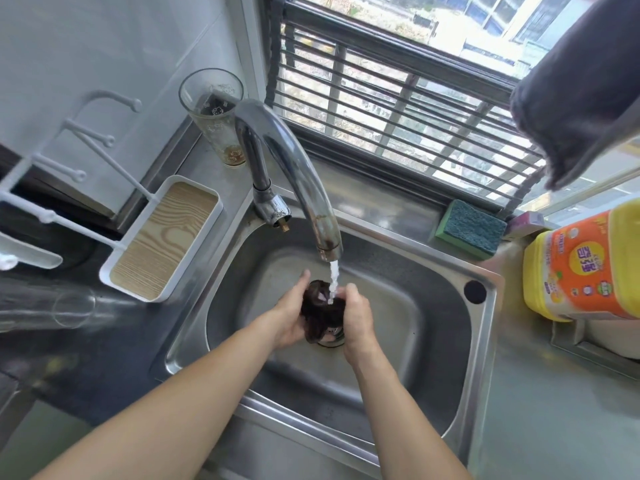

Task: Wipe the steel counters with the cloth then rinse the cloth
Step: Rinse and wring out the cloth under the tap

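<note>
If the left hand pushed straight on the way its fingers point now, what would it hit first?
The left hand grips the dark cloth and points away, toward the back of the sink. Probably the sink's rear wall below the tap comes first, though depth is hard to judge.

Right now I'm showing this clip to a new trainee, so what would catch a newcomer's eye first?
First, dead centre: the left hand and right hand bunch a dark cloth under the water stream from the curved faucet, over the steel sink. Next, the bright yellow and orange detergent bottle on the counter at right, with a green sponge by the window ledge.
</note>
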The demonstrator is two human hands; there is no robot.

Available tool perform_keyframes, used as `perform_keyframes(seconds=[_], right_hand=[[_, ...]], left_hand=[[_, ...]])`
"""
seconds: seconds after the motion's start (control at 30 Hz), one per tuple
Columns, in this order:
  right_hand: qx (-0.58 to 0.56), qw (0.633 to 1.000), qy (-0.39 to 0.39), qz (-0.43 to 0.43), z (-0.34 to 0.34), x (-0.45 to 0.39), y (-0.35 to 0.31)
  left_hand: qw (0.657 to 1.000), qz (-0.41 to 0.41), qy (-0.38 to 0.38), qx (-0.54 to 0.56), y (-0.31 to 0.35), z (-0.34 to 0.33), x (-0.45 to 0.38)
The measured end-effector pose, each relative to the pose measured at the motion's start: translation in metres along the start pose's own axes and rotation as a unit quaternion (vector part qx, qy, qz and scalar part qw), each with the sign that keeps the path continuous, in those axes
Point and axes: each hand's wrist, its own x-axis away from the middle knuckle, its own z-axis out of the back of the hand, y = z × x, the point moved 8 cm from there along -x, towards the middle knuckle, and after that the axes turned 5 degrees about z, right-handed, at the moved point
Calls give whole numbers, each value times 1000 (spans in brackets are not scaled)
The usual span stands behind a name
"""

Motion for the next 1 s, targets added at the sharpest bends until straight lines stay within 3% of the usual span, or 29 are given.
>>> perform_keyframes(seconds=[0.07,0.2,0.37,0.6,0.7,1.0], right_hand=[[31,999,-21,-5,-2,-2,4],[107,994,5,14,-3,-3,14],[183,982,-26,28,-16,5,9],[159,980,107,47,-6,10,3],[172,974,134,69,-4,11,-2],[233,963,117,63,-2,6,-7]], left_hand=[[999,-27,19,-34,4,-1,1],[975,-119,131,-136,18,15,0],[984,-106,116,-82,14,10,8],[984,-44,124,-120,-6,6,6],[983,-70,136,-99,-5,5,5],[973,-122,166,-102,3,10,0]])
